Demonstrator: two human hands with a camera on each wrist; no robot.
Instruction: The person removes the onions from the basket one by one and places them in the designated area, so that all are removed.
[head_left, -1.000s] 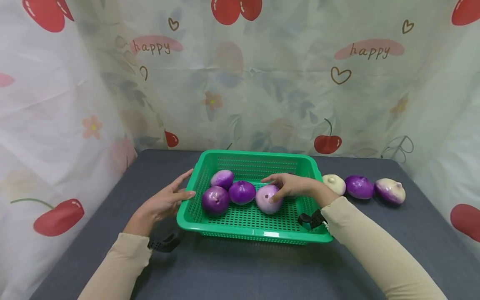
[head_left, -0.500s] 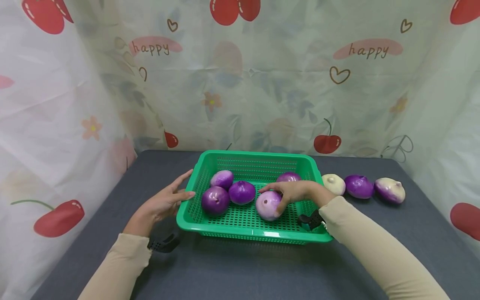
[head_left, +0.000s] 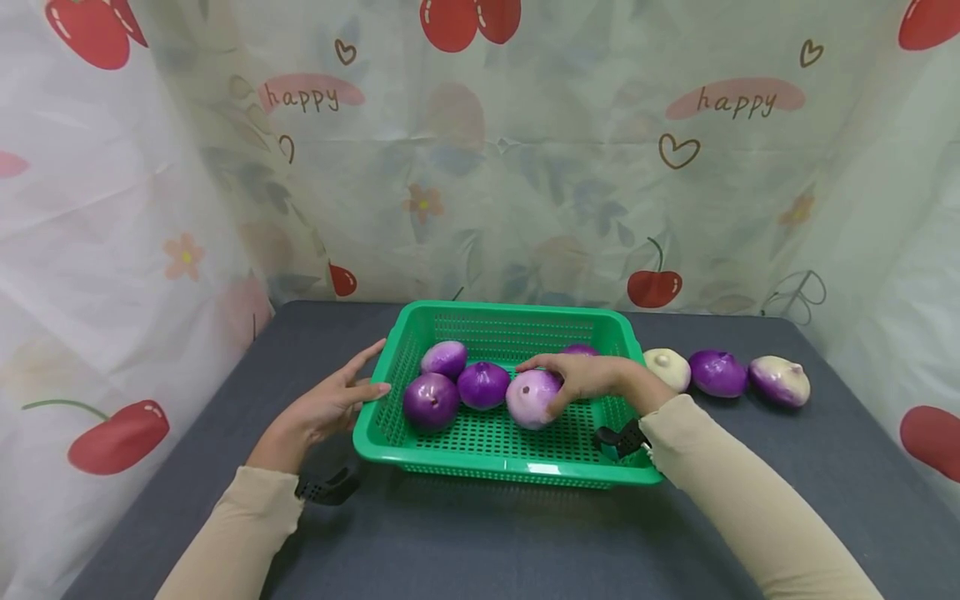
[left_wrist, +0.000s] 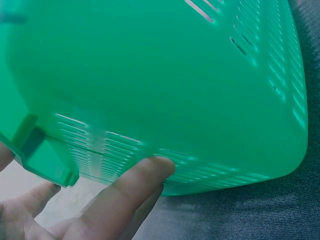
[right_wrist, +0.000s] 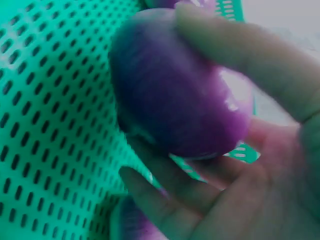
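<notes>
In the head view, my right hand (head_left: 581,377) grips a pale purple onion (head_left: 531,400) inside a green plastic basket (head_left: 480,472). The right wrist view has the thumb on one side of this onion (right_wrist: 175,90) and fingers curled round the other. Left of it in the basket are a deep purple onion (head_left: 431,402), a bright purple onion (head_left: 483,385) and a lighter onion (head_left: 444,360). Another purple onion (head_left: 580,350) is partly hidden behind my right hand. My left hand (head_left: 330,404) touches the basket's left side with extended fingers, the fingertips (left_wrist: 160,165) against its slotted outer wall.
To the right of the basket, a white onion (head_left: 667,369), a purple onion (head_left: 718,373) and a white-and-purple onion (head_left: 780,382) lie in a row on the dark grey table (head_left: 465,542). Printed curtains (head_left: 510,167) surround the table's back and sides.
The onion in my right hand has shifted slightly, most recently a little left and up, near the bright purple onion. The purple onion behind the hand has become partly visible. My left hand stays put.
</notes>
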